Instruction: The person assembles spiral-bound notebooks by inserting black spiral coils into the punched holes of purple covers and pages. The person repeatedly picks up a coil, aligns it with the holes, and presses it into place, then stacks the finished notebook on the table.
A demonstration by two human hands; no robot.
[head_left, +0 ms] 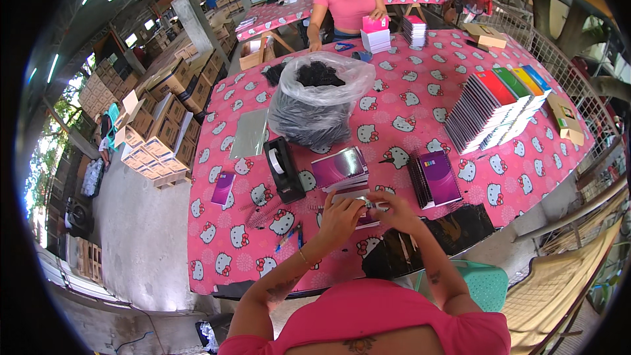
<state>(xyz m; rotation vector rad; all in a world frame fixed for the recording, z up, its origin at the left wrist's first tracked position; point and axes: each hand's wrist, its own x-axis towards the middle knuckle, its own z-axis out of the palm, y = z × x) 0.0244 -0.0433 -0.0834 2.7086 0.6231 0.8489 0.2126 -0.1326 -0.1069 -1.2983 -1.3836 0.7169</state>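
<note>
My left hand [340, 219] and my right hand [398, 213] meet over a small stack of notebooks near the table's front edge. Fingers of both are closed together around something small with a whitish glint, too small to name. Beneath them show the pale pages and purple edge of a notebook [368, 223]. Just beyond lies a pile of purple-covered notebooks [338, 167]. Left of it stands a black tape dispenser [289, 174]. To the right of my right hand sits a stack of purple spiral notebooks [441, 178].
A clear bag of black coils [312, 108] stands mid-table. Notebooks with red, green, yellow and blue covers [490, 108] are stacked at right. A small purple notebook [223, 188], loose coils [263, 213] and pens [287, 239] lie left. Across the table, a person [348, 3] handles pink-covered notebooks [375, 34].
</note>
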